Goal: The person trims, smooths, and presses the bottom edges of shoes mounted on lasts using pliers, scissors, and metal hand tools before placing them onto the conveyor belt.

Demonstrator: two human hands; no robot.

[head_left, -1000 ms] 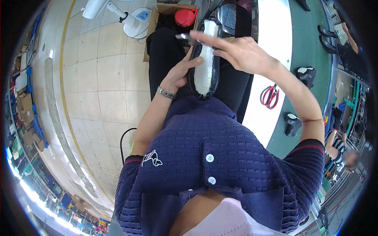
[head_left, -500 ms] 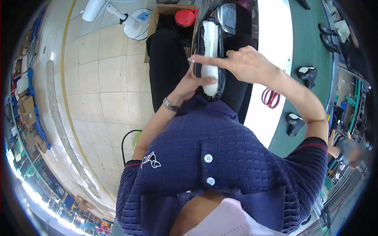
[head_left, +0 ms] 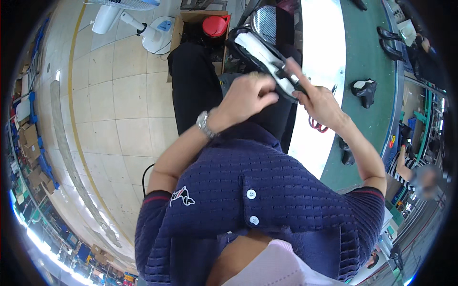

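Note:
Above my lap a black shoe [head_left: 255, 62] lies slanted, its far end to the left and its near end to the right. A long white strip [head_left: 255, 49] runs along its upward side. My right hand [head_left: 319, 102] has closed on the near end, thumb and fingers around it, with a dark narrow piece whose kind I cannot make out crossing the shoe there. Just left of this end is my left hand [head_left: 248, 95], slightly blurred, thumb apart from its bent fingers and nothing visible in it.
To my right a white ledge [head_left: 319, 47] borders a green belt [head_left: 355, 57] carrying several black shoes. Red-handled scissors [head_left: 318, 125] lie on the ledge, partly hidden by my forearm. Ahead stand a carton [head_left: 191, 19] with a red round container [head_left: 214, 26] and a white fan [head_left: 107, 19].
The shoe has turned from nearly straight to slanted, its near end swinging right. My left hand has come off it. My right hand has moved from across its middle to its near end.

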